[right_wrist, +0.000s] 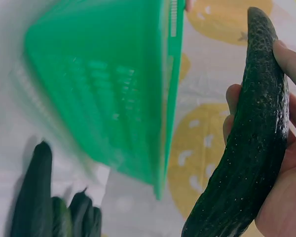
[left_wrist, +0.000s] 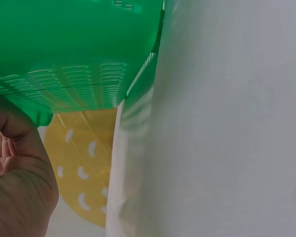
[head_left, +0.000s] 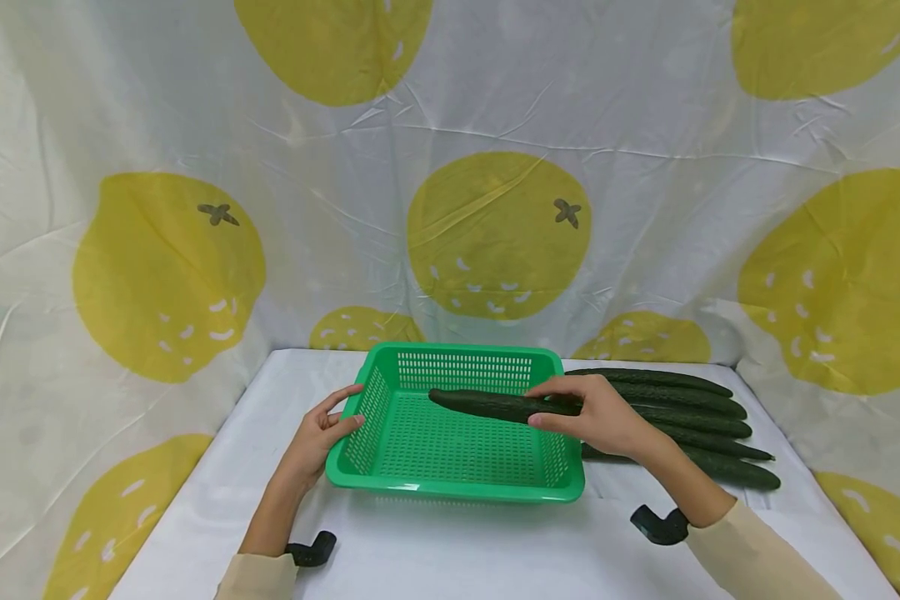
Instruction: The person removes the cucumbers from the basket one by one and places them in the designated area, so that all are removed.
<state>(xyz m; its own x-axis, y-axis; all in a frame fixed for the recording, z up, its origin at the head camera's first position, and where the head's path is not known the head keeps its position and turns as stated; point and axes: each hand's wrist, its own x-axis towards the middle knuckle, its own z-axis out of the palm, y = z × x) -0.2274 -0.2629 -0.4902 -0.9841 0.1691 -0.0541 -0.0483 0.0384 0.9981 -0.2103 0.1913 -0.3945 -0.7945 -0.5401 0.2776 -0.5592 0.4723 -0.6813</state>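
Note:
A green plastic basket [head_left: 457, 492] with slotted walls stands in the middle of the white table. My left hand [head_left: 321, 435] grips its left rim, thumb on one side and fingers on the other; the left wrist view shows that hand [left_wrist: 17, 173] beside the basket's wall [left_wrist: 84, 44]. Between thumb and fingers, my right hand [head_left: 596, 412] holds a dark green cucumber [head_left: 487, 405]. Its free end points left over the basket's inside. In the right wrist view the held cucumber [right_wrist: 251, 123] is bumpy and slightly curved, and lies across the fingers.
Several cucumbers [head_left: 720, 471] lie side by side on the table right of the basket, partly behind my right forearm. A white cloth with yellow lemon prints [head_left: 495, 233] hangs behind the table [head_left: 487, 550] and at its sides.

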